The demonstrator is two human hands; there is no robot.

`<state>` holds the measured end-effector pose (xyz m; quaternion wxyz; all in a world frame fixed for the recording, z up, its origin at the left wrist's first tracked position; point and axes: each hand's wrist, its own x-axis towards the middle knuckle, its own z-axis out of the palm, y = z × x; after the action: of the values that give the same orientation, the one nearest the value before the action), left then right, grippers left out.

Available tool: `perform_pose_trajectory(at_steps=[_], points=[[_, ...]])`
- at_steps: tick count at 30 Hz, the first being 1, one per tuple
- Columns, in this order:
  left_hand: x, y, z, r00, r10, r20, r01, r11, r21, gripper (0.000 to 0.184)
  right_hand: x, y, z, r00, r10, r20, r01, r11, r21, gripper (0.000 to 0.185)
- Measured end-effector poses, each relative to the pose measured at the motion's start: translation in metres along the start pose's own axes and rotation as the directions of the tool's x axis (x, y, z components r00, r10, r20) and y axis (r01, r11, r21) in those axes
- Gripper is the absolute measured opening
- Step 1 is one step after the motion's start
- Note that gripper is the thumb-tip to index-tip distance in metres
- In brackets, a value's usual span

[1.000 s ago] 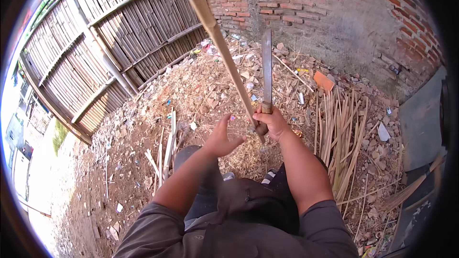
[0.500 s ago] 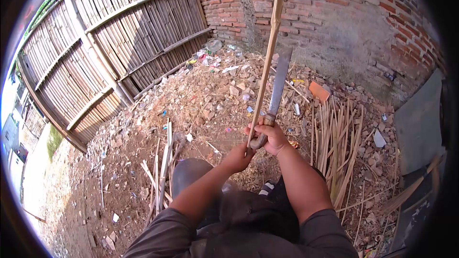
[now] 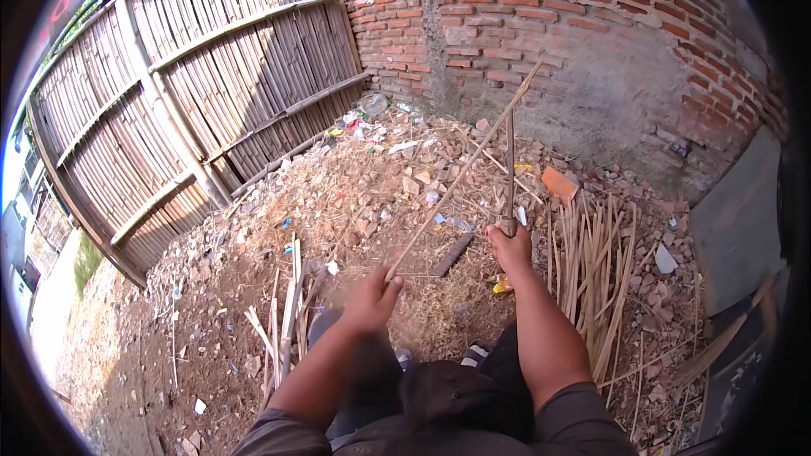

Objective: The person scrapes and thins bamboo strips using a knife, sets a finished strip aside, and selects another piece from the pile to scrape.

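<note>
My left hand (image 3: 372,300) is closed round the lower end of a long bamboo strip (image 3: 456,179), which slants up and to the right. In my right hand (image 3: 512,249) is the handle of a machete (image 3: 510,160), its blade pointing up and seen nearly edge-on. The strip's upper end passes close to the blade's tip; whether they touch I cannot tell. On the ground between my hands lies a short dark piece (image 3: 454,255).
Bamboo strips (image 3: 591,262) lie in a pile at the right, with a smaller bundle (image 3: 291,304) at the left. Rubble and litter cover the ground. Behind stand a bamboo fence (image 3: 245,59) and a brick wall (image 3: 574,59); a grey panel (image 3: 737,219) leans at the right.
My left hand took hold of the bamboo strip's lower end, then moved left, away from my right hand. The strip now slants right, and the machete has turned edge-on.
</note>
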<state>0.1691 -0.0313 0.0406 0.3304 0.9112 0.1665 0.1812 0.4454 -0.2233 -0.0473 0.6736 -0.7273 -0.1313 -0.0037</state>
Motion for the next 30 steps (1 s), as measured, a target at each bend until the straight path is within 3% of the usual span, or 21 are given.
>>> perform_pose_trajectory(at_steps=[3, 4, 7, 9, 10, 13, 14, 17, 18, 21, 24, 28, 30], points=[[-0.024, -0.016, -0.041, 0.995, -0.095, 0.027, 0.091, 0.987, 0.136, 0.035, -0.012, -0.018, 0.002, 0.998, 0.046, -0.049, -0.044, 0.998, 0.042, 0.038], [-0.039, -0.017, -0.055, 0.99, -0.136, 0.032, 0.131, 0.982, 0.135, 0.035, -0.011, -0.015, 0.005, 0.998, -0.008, -0.06, 0.007, 1.0, -0.004, 0.039], [-0.083, -0.031, -0.085, 0.942, -0.331, 0.06, 0.31, 0.923, 0.229, 0.034, -0.036, -0.047, 0.011, 0.984, -0.162, 0.073, 0.168, 0.981, -0.094, 0.044], [-0.114, -0.045, -0.09, 0.935, -0.35, 0.05, 0.326, 0.91, 0.257, 0.037, -0.05, -0.043, 0.024, 0.931, -0.231, 0.283, 0.287, 0.941, -0.177, 0.041], [-0.128, -0.052, -0.092, 0.922, -0.383, 0.058, 0.355, 0.894, 0.273, 0.038, -0.058, -0.043, 0.032, 0.885, -0.257, 0.387, 0.353, 0.914, -0.198, 0.04], [-0.17, -0.075, -0.091, 0.912, -0.404, 0.075, 0.366, 0.882, 0.296, 0.041, -0.092, -0.069, 0.054, 0.672, -0.11, 0.732, 0.509, 0.787, -0.349, 0.033], [-0.179, -0.076, -0.09, 0.903, -0.42, 0.09, 0.376, 0.874, 0.308, 0.042, -0.104, -0.07, 0.062, 0.588, -0.139, 0.797, 0.615, 0.716, -0.329, 0.027], [-0.195, -0.077, -0.085, 0.886, -0.451, 0.108, 0.399, 0.86, 0.319, 0.043, -0.128, -0.067, 0.089, 0.406, 0.047, 0.912, 0.73, 0.583, -0.355, 0.034], [-0.197, -0.077, -0.084, 0.888, -0.449, 0.102, 0.398, 0.859, 0.324, 0.043, -0.129, -0.068, 0.092, 0.416, 0.017, 0.909, 0.715, 0.613, -0.338, 0.027], [-0.201, -0.077, -0.082, 0.878, -0.466, 0.111, 0.414, 0.854, 0.315, 0.042, -0.101, -0.035, 0.1, 0.608, 0.039, 0.793, 0.472, 0.785, -0.401, 0.018], [-0.195, -0.081, -0.081, 0.876, -0.469, 0.114, 0.411, 0.849, 0.331, 0.042, -0.093, -0.026, 0.096, 0.707, -0.011, 0.707, 0.443, 0.787, -0.43, 0.017], [-0.187, -0.082, -0.087, 0.856, -0.499, 0.131, 0.412, 0.815, 0.408, 0.041, -0.111, -0.058, 0.098, 0.481, 0.126, 0.868, 0.651, 0.612, -0.45, 0.026], [-0.193, -0.083, -0.077, 0.855, -0.511, 0.09, 0.418, 0.781, 0.464, 0.037, -0.095, -0.037, 0.099, 0.426, 0.254, 0.868, 0.499, 0.735, -0.459, 0.025]])
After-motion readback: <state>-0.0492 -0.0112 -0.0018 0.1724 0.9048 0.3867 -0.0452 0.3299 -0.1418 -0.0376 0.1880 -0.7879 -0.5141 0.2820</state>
